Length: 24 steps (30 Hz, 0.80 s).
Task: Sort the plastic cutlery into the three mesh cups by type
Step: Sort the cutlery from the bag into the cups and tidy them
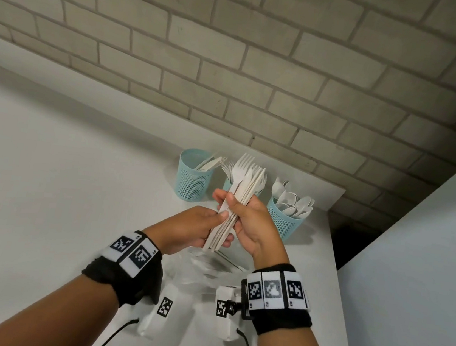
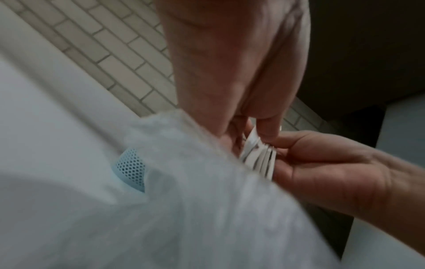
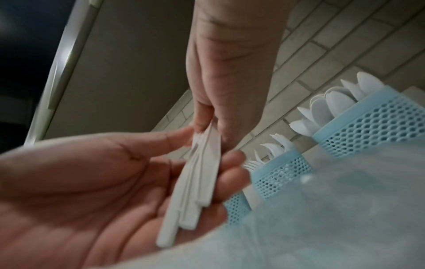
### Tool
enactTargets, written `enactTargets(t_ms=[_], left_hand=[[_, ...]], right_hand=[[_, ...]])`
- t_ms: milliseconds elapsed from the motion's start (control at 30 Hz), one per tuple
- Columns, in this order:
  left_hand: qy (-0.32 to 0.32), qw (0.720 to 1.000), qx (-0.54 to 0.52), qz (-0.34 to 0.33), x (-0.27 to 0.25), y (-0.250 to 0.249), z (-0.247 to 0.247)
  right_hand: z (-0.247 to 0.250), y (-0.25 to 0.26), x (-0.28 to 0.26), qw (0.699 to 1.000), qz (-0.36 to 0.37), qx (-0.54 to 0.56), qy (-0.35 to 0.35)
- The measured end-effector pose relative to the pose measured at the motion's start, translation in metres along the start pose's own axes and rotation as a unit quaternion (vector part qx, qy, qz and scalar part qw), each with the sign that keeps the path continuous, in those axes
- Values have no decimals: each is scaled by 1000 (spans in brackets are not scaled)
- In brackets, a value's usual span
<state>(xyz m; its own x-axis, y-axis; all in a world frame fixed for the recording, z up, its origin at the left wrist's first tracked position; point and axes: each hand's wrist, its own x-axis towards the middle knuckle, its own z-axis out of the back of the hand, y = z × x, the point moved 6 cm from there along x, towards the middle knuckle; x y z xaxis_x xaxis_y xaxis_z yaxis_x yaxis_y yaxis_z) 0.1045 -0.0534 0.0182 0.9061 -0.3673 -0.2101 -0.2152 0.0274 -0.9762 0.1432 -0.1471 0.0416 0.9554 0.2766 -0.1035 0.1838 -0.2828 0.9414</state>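
A bundle of white plastic forks and knives (image 1: 239, 197) stands upright above the table, held by both hands. My left hand (image 1: 220, 226) cradles the handle ends, thumb on top and fingers curled beneath. My right hand (image 1: 241, 206) grips the bundle higher up, thumb in front. Three light-blue mesh cups stand behind. The left cup (image 1: 192, 181) holds knives. The middle cup (image 1: 227, 185), holding forks, is mostly hidden by the bundle. The right cup (image 1: 287, 221) holds spoons. In the right wrist view the handles (image 3: 195, 178) lie across my left hand's fingers (image 3: 232, 174).
A crumpled clear plastic bag (image 1: 203, 270) lies on the white table (image 1: 76, 183) under my hands. A brick wall (image 1: 235, 58) runs behind the cups. The table's right edge (image 1: 335, 252) borders a dark gap and a white panel (image 1: 426, 254).
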Motion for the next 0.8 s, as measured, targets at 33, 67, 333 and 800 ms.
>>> enactTargets(t_ms=[33, 67, 333, 800], left_hand=[[5, 1000, -9, 3, 1, 0, 0], [7, 1000, -12, 6, 1, 0, -1], [15, 998, -59, 11, 8, 11, -4], [-2, 986, -166, 17, 12, 22, 4]], right_hand=[[0, -1, 0, 1000, 2, -21, 4], [1, -3, 1, 999, 3, -40, 9], [-2, -18, 1, 998, -56, 4, 30], [11, -23, 6, 993, -58, -86, -55]])
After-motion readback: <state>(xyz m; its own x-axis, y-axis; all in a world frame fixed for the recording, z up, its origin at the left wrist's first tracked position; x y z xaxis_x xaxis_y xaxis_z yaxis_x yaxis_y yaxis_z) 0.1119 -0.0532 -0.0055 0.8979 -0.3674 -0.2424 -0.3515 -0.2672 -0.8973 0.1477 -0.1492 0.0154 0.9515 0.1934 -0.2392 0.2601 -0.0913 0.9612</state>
